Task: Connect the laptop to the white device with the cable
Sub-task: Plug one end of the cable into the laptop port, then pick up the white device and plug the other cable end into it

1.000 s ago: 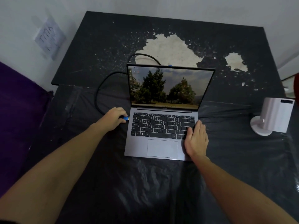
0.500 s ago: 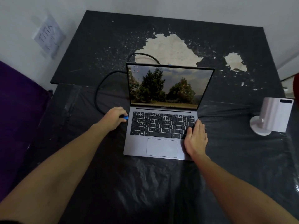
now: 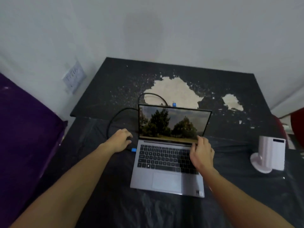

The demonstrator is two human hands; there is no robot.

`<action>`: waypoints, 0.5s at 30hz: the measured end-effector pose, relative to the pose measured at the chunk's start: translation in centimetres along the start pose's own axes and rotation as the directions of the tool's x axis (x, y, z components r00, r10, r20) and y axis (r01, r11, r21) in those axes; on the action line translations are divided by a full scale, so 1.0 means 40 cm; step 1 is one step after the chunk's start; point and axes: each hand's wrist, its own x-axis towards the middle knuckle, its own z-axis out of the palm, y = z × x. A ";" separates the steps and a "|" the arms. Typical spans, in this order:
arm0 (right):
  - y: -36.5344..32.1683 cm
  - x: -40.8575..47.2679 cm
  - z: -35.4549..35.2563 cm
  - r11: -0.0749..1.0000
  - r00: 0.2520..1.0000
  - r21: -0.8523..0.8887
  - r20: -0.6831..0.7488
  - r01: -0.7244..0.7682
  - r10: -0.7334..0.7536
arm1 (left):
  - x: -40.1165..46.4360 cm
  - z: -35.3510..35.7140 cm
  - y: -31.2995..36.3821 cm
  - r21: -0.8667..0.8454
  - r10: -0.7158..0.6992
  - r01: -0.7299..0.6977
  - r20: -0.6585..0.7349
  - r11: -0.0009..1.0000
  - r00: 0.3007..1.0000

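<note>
The black cable [image 3: 115, 120] loops on the table left of the laptop [image 3: 167, 163], its blue plug [image 3: 133, 150] at the laptop's left edge; another blue plug [image 3: 174, 104] lies behind the screen. It looks limp and light, best taken by the stiff plug. The left hand [image 3: 120, 140] rests loosely curled, pinching nothing; the right hand [image 3: 201, 153] is spread on the keyboard. The white device [image 3: 269, 153] stands well apart, right.

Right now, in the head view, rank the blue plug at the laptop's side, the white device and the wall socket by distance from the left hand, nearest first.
1. Blue plug: just right of the left hand, at the laptop's left edge.
2. Wall socket: far-left, on the wall.
3. White device: far right, past the laptop.
</note>
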 end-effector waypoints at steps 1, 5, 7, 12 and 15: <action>-0.046 0.027 -0.035 0.998 0.998 0.022 -0.032 0.062 -0.061 | 0.007 -0.044 0.005 0.006 -0.011 0.011 -0.024 1.000 1.000; -0.238 0.144 -0.144 0.954 0.954 0.065 -0.097 0.292 -0.285 | 0.065 -0.203 0.031 -0.013 -0.025 0.024 -0.148 1.000 0.989; -0.324 0.199 -0.167 0.922 0.922 0.041 -0.065 0.384 -0.381 | 0.106 -0.257 0.046 -0.043 -0.025 0.017 -0.211 0.999 0.977; -0.467 0.306 -0.141 0.873 0.874 -0.052 0.050 0.485 -0.483 | 0.216 -0.300 0.088 -0.169 -0.088 0.048 -0.237 0.984 0.967; -0.514 0.359 -0.104 0.856 0.858 -0.081 0.108 0.511 -0.502 | 0.288 -0.298 0.099 -0.251 -0.168 0.117 -0.193 0.961 0.967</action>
